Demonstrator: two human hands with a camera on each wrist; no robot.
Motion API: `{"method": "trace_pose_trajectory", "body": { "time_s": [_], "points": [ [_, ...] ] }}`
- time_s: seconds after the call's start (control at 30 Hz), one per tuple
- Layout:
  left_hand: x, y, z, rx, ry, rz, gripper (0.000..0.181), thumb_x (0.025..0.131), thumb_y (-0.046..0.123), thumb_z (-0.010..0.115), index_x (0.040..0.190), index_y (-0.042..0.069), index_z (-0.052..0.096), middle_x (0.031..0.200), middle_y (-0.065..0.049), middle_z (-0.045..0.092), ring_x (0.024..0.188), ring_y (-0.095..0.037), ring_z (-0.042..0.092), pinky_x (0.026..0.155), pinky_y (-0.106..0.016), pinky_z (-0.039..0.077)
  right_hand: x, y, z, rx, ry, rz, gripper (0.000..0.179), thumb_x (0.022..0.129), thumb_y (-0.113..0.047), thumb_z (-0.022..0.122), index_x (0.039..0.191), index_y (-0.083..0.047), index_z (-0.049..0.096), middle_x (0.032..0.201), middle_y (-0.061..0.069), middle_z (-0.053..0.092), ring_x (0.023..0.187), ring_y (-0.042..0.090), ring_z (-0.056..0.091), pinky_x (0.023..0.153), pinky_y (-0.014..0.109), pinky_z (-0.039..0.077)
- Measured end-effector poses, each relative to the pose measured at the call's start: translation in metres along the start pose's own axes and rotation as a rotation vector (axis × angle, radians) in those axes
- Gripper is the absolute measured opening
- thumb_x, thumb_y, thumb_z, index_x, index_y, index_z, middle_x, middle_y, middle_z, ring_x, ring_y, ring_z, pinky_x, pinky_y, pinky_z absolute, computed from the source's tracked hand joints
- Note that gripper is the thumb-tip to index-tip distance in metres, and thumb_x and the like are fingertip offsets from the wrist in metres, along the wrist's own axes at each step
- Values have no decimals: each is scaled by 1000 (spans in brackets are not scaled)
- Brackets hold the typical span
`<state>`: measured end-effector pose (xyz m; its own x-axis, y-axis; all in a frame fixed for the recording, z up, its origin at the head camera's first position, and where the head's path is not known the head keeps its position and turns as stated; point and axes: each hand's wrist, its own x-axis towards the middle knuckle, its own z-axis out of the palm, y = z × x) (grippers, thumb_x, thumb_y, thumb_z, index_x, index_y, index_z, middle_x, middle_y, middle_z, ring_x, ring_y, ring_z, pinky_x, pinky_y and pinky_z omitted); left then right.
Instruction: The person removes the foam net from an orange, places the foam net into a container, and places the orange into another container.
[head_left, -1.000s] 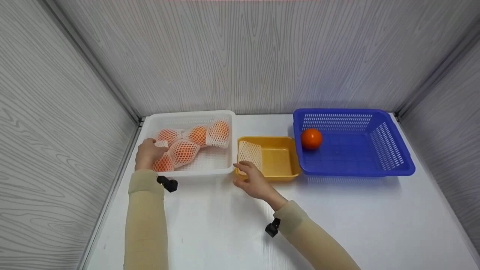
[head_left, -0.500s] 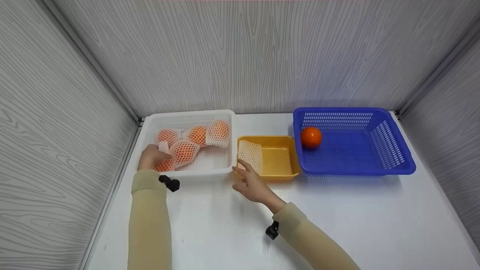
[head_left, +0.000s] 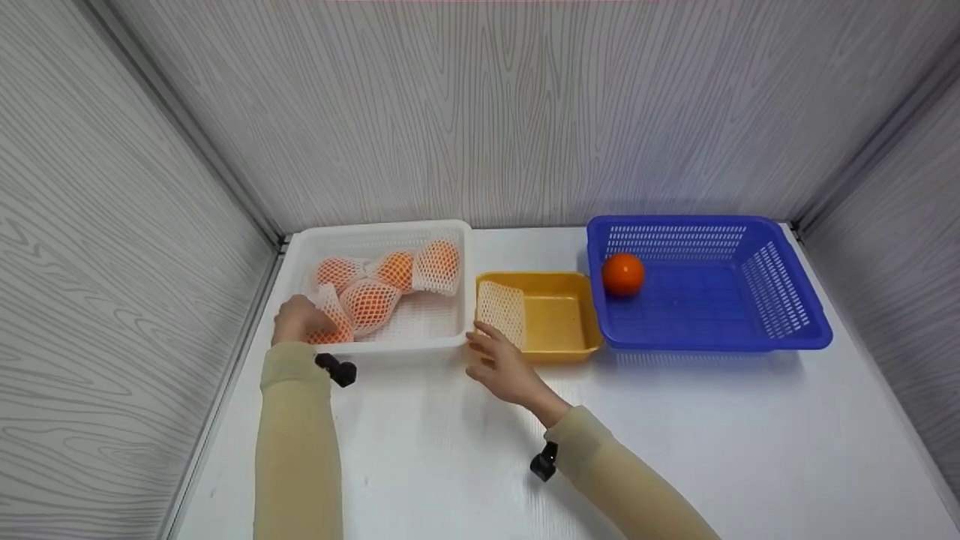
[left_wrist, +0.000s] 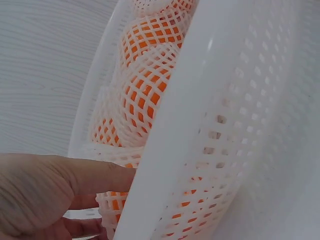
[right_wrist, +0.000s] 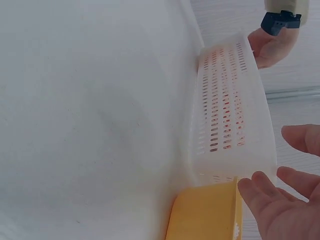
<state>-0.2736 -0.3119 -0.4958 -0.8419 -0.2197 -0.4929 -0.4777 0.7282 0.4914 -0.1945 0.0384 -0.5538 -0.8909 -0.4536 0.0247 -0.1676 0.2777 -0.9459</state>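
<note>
Presently, at the left of the head view, the left hand (head_left: 298, 319) is lowered over the near left corner of the white basket (head_left: 405, 346); its fingers are set against a net-wrapped orange fruit (head_left: 343, 328), which is lodged in that corner; in the left wrist view one straight finger is laid beside the netting, while the fingertips are partly covered by the rim, so whether the fruit is pinched by this grip cannot be told.

Four other wrapped fruits (head_left: 373, 304) are grouped in the same basket, farther up and to the right; each is enclosed in white mesh, through which orange skin is seen.

Near the centre of the frame, the right hand (head_left: 506, 369) is held at the near edge of the yellow tray (head_left: 555, 322), close to the right corner of the white basket; its grip is spread, with thumb and fingers apart and nothing held between them; whether the rims are touched by the fingertips cannot be told.

A flat white mesh sleeve (head_left: 501, 311) is laid along the left side of the yellow tray; at the right of the frame, an unwrapped orange fruit (head_left: 623, 274) is placed against the left wall of the blue basket (head_left: 690, 315); all three containers are carried in a row by the white worktop (head_left: 420, 450), which is backed by a pale wood-grained panel (head_left: 480, 112); a small black device (head_left: 337, 370) is worn at the left wrist, and another (head_left: 544, 461) at the right.
</note>
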Motion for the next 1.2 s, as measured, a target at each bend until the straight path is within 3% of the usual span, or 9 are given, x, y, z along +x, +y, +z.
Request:
{"method": "trace_pose_trajectory", "body": {
  "time_s": [0.2, 0.33, 0.6, 0.87, 1.07, 1.2],
  "points": [
    [3, -2, 6, -58, -9, 29, 78, 85, 2, 68, 146, -14, 21, 146, -35, 30, 134, -49, 31, 109, -56, 31, -1, -6, 6, 87, 42, 5, 60, 93, 4, 60, 146, 11, 33, 150, 26, 32, 132, 39, 44, 105, 47, 38],
    [3, -3, 9, -56, -7, 20, 84, 86, 6, 70, 148, -11, 16, 148, -36, 26, 135, -49, 30, 109, -55, 31, -1, -7, 6, 91, 44, 3, 59, 93, 4, 59, 145, 12, 33, 151, 26, 30, 131, 39, 45, 105, 48, 38],
    [2, -3, 9, -10, -2, 13, 85, 82, 8, 73, 148, -12, 23, 148, -41, 13, 136, -52, 23, 108, -57, 30, 1, -2, 6, 35, 59, -24, 59, 91, 2, 60, 144, 12, 36, 148, 25, 35, 128, 36, 49, 102, 40, 43],
    [3, -8, 15, -55, 16, 13, 87, 80, 9, 76, 148, -6, 24, 148, -33, 30, 132, -47, 34, 107, -56, 33, 2, -4, 5, 59, 61, 18, 59, 92, 2, 60, 145, 10, 36, 149, 23, 35, 129, 35, 48, 103, 41, 42],
    [4, -9, 17, -71, 57, 43, 93, 79, 11, 77, 149, -7, 20, 148, -38, 23, 132, -52, 31, 106, -58, 32, 3, -2, 4, 44, 65, 23, 57, 92, 2, 60, 144, 10, 38, 152, 20, 32, 130, 32, 48, 103, 38, 42],
    [3, -5, 16, -38, 93, 70, 87, 80, 16, 76, 145, -7, 24, 143, -41, 19, 124, -54, 36, 101, -60, 37, 4, -1, 4, 43, 60, 29, 59, 92, 2, 60, 145, 9, 37, 152, 19, 32, 130, 31, 48, 104, 38, 41]
  ]
}}
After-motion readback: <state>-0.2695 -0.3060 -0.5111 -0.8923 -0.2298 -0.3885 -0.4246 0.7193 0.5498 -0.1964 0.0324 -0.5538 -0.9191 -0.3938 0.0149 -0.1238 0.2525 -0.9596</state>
